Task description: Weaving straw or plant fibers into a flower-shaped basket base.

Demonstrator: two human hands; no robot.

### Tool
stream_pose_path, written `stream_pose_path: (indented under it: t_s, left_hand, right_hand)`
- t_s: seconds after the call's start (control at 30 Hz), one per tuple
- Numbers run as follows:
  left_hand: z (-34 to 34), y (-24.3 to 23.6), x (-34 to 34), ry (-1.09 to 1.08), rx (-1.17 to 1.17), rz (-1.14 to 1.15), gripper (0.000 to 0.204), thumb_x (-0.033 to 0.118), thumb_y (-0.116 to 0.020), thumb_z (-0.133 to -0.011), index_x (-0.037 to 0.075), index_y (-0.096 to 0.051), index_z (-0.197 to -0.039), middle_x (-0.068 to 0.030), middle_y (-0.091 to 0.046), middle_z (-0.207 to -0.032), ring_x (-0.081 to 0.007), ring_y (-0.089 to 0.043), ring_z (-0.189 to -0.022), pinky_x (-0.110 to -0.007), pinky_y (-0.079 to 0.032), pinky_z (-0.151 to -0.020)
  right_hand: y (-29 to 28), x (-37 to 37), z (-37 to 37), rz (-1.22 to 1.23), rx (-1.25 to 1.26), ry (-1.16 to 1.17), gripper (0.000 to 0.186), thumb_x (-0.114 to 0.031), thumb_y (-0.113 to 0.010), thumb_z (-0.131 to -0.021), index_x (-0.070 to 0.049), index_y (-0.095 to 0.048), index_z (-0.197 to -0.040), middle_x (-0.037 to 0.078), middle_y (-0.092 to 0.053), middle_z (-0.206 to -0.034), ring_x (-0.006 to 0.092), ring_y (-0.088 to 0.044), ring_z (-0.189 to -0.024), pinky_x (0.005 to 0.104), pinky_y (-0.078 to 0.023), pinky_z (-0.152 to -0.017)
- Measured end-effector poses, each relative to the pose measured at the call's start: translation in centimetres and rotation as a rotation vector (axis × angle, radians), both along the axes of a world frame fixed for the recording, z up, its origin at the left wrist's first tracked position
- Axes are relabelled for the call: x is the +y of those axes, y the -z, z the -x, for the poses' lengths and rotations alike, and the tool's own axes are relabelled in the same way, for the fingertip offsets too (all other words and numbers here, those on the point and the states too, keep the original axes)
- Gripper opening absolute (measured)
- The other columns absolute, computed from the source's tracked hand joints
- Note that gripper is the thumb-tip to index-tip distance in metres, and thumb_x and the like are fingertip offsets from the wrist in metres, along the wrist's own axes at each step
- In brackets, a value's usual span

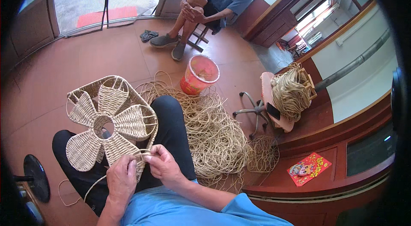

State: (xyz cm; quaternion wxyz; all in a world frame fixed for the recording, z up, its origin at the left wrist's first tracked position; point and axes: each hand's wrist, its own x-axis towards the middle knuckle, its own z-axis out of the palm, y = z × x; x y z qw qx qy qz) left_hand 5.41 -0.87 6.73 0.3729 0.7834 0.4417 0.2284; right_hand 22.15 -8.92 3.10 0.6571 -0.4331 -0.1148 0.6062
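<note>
Across my lap rests a basket (150, 117) woven of tan cord, with a flower-shaped side of several broad petals around a round hole. Two petals have bare wire loops at their outer ends. My left hand (121, 179) is closed on the lower right petal (117, 148), its thumb and fingers at the petal's edge. Close beside it, my right hand (165, 167) pinches a tan cord (143, 152) at that petal's outer end. A loose cord tail (95, 184) runs from near my left hand down to the left. Fingertips partly hide the cord's path.
A large heap of tan cord (214, 140) lies right of my legs, behind it a red bucket (199, 74). Farther right, a wheeled chair (267, 97) bears a cord bundle (291, 91) and a phone (273, 111). Another person (214, 3) sits on a stool ahead.
</note>
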Motion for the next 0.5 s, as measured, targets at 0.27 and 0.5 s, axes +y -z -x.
stream_pose_path:
  t_s: [0.27,0.5]
  left_hand:
    - [-1.5,0.3,-1.1,0.067,-0.043,-0.143,0.014,0.012,-0.079,-0.092,0.005,-0.073,-0.103,-0.0139,-0.07,-0.092,-0.0321,-0.072,-0.08,-0.045,-0.055,-0.072]
    - [-2.5,1.2,-1.3,0.113,0.119,-0.366,0.018,0.018,-0.08,-0.094,0.009,-0.067,-0.101,-0.0119,-0.065,-0.091,-0.034,-0.07,-0.079,-0.046,-0.055,-0.07]
  right_hand:
    - [-5.0,0.5,-3.6,-0.061,-0.312,-0.059,0.026,-0.012,-0.073,-0.104,-0.009,-0.059,-0.126,0.002,-0.069,-0.096,0.0042,-0.057,-0.076,0.022,-0.045,-0.069]
    - [-4.2,1.0,-9.5,0.042,0.126,-0.015,0.042,-0.008,-0.074,-0.1,-0.013,-0.049,-0.133,0.001,-0.064,-0.097,0.0157,-0.071,-0.094,0.0404,-0.059,-0.102]
